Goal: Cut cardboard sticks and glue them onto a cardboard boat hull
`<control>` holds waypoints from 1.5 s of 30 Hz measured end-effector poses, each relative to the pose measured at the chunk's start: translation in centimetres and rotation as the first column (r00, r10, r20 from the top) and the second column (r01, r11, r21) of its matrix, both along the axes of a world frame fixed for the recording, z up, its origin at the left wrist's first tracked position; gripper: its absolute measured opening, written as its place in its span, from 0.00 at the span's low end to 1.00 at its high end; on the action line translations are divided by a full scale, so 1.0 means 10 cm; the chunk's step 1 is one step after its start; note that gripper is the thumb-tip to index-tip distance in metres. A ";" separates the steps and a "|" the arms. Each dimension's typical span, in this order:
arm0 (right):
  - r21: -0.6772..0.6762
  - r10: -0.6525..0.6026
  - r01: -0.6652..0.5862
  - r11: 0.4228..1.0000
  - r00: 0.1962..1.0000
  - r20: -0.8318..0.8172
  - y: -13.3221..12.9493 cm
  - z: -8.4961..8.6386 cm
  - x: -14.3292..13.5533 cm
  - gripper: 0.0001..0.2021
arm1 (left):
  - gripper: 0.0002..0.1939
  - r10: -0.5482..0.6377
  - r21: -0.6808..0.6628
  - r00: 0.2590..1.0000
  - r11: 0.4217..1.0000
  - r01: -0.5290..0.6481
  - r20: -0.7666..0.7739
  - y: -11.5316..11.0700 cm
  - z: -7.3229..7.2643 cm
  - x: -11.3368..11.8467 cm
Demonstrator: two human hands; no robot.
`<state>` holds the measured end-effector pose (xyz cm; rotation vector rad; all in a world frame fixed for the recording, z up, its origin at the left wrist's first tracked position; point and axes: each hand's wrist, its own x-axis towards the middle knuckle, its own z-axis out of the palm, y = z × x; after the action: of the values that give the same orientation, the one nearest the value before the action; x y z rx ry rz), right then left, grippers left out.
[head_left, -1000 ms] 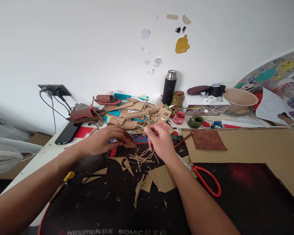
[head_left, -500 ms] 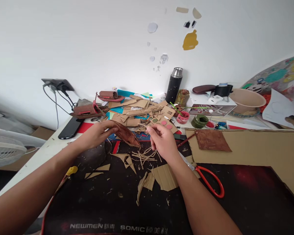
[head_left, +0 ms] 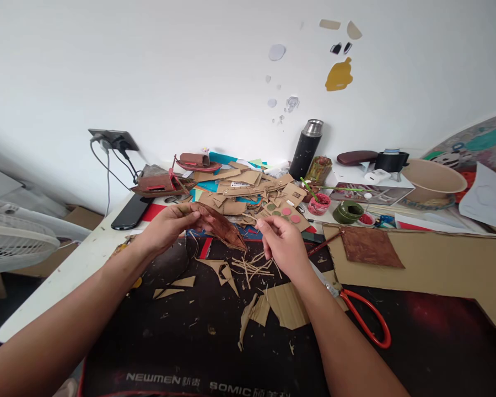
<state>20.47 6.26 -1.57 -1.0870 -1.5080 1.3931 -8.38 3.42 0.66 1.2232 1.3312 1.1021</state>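
From here I can see the left hand (head_left: 171,223) curled with thumb and fingers pinching the rear end of a brown boat hull (head_left: 225,229), held over the far part of the black mat (head_left: 182,336), its pointed end aimed toward the right hand (head_left: 284,241). That one has its fingertips closed on a thin cardboard strip (head_left: 251,218), just above a loose heap of similar strips (head_left: 254,266).

The pots sit beyond, on the white worktop (head_left: 85,267). The pink jar (head_left: 319,206) holds reddish-pink paint, with a green stick (head_left: 309,188) slanting to its mouth. Beside it is a dark green pot (head_left: 347,213); I can't make out how full it is. A small tub (head_left: 366,219) next to that has red paint in it. Behind stand a stained glass jar (head_left: 319,171), its contents unclear, and a capped black flask (head_left: 306,151). Farther right there's a wide tan bowl (head_left: 432,182).
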 end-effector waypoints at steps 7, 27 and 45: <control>0.003 0.013 -0.013 1.000 1.000 0.007 -0.01 0.00 -0.01 0.22 | 0.26 -0.115 0.030 0.919 0.990 0.136 -0.377 -0.05 0.11 0.13; 0.047 0.034 -0.036 0.998 0.999 0.034 -0.05 0.00 -0.02 0.14 | 0.13 -0.327 0.111 0.508 0.748 0.655 -0.797 0.06 0.10 0.44; 0.147 0.015 -0.043 0.988 0.983 0.185 -0.05 0.02 -0.03 0.14 | 0.13 -0.331 0.078 0.411 0.691 0.718 -0.849 0.08 0.12 0.44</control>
<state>20.18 5.77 -1.40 -1.1269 -1.7374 1.2027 -4.01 4.19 1.86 2.5018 1.1032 0.3126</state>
